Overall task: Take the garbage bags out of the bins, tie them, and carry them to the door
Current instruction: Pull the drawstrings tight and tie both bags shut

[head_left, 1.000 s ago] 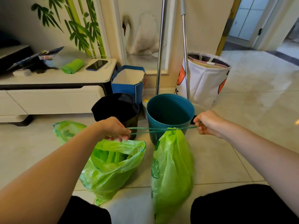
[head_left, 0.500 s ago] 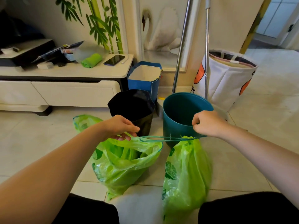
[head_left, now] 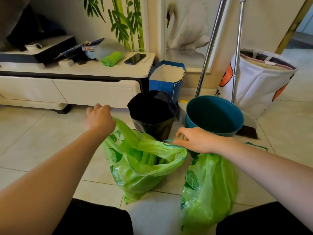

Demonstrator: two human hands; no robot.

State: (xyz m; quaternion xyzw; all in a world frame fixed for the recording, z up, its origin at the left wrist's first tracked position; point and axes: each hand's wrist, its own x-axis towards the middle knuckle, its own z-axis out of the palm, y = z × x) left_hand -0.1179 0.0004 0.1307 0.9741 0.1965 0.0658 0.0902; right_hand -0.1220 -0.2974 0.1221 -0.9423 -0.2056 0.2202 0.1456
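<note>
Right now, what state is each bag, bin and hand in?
Open green bag: mouth gaping, untied, standing on the floor.
Right green bag: top gathered shut, on the floor.
Black bin: upright, black liner still in.
Teal bin: upright, empty.
Left hand: grips the open bag's rim.
Right hand: pinches the open bag's drawstring.
</note>
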